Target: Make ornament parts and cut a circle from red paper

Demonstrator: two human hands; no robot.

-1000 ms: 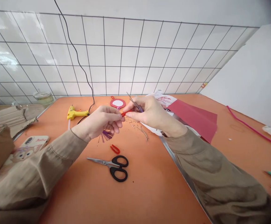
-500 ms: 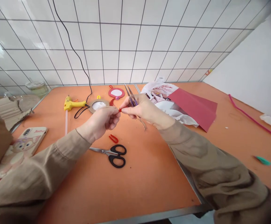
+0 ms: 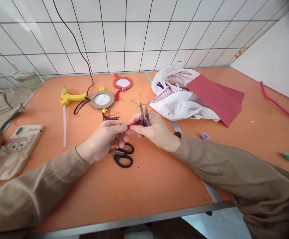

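My left hand [image 3: 109, 133] is closed in a pinch on a short red piece [image 3: 131, 125] that looks like pipe cleaner. My right hand [image 3: 152, 128] pinches the same piece from the other side, and the two hands' fingertips nearly meet. Purple-handled scissors [image 3: 145, 119] are also held in my right hand, blades pointing up and slightly apart. Black-handled scissors [image 3: 123, 155] lie on the table just under my hands, their blades hidden by my left hand. Beyond my hands lies a cardboard ring [image 3: 92, 102] with a white centre, a yellow loop, a bell and a purple tassel.
At the back lies a red ring [image 3: 128, 79] with a red tassel. A yellow glue gun [image 3: 74, 97] with its cord and a phone [image 3: 18, 149] are on the left. To the right are a white plastic bag [image 3: 169, 108], red card [image 3: 219, 96] and a pink pipe cleaner [image 3: 278, 101].
The view has shifted, so the table's back sits higher in the picture. Both hands still hold the red piece. The bent red loop near the black-handled scissors no longer shows.
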